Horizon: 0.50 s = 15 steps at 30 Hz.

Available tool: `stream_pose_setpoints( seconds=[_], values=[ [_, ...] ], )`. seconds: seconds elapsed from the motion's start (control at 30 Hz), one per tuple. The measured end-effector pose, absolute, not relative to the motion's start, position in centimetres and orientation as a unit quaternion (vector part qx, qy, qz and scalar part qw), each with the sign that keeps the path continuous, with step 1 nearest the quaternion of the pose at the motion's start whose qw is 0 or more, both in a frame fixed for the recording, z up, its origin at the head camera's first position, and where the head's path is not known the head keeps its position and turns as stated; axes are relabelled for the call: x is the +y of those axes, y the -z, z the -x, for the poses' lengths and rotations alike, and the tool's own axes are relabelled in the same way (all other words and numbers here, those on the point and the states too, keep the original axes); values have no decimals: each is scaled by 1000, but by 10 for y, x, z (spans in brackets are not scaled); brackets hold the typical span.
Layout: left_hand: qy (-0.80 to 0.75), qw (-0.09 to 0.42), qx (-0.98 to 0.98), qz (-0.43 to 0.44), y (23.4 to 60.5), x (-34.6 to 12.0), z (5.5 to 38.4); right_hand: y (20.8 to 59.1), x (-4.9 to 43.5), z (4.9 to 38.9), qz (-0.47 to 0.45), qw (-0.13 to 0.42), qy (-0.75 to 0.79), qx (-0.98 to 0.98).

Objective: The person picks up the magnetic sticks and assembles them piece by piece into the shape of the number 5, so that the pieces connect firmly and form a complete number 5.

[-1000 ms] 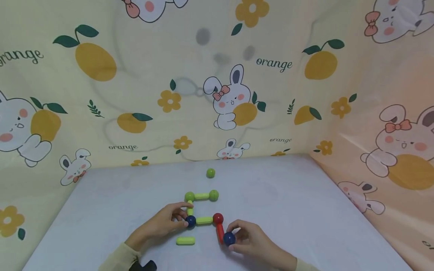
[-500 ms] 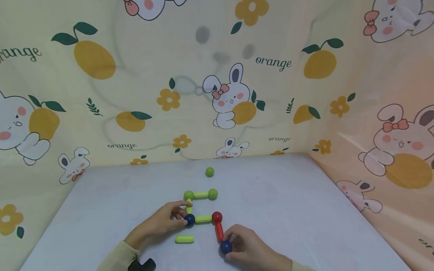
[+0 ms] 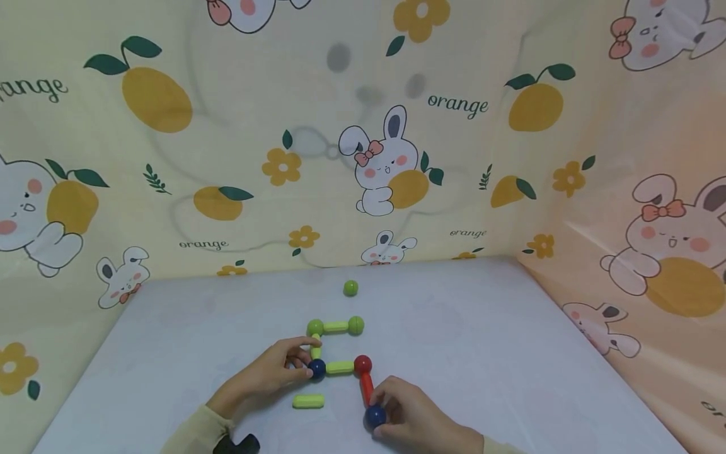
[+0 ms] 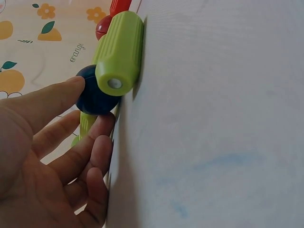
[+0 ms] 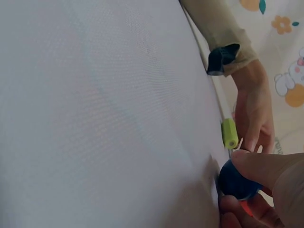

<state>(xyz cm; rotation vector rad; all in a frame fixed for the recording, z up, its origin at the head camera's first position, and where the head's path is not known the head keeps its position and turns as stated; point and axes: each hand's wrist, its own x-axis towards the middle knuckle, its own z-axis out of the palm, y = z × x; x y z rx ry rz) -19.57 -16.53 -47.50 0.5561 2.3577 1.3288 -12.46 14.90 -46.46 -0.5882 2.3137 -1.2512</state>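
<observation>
My left hand (image 3: 276,369) pinches a dark blue ball (image 3: 317,369) at the corner of a chain of balls and rods on the table. From that ball one light green rod (image 3: 340,367) runs right to a red ball (image 3: 363,364); another goes back to a green ball (image 3: 315,327). A red rod (image 3: 367,389) slopes from the red ball toward me. At its near end my right hand (image 3: 413,413) pinches a second blue ball (image 3: 375,416), which appears to touch the rod. The right wrist view shows thumb and fingers around this ball (image 5: 237,180).
A loose light green rod (image 3: 309,401) lies in front of the left blue ball. Another green rod (image 3: 336,326) joins the far green ball to a second one (image 3: 356,325). Farther back sits a lone green ball (image 3: 351,288). A patterned cloth (image 3: 238,139) hangs behind the table.
My right hand has brought its blue ball toward me and slightly left, to the red rod's near end. The red rod now stands more upright in view. My left hand keeps its place.
</observation>
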Motion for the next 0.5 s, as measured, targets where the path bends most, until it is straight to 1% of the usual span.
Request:
stream_pose_setpoints(
  seconds=[0.5],
  values=[
    [-477,188,834,-203,476,-166,196,465,145,128,209,228,443,842]
  ],
)
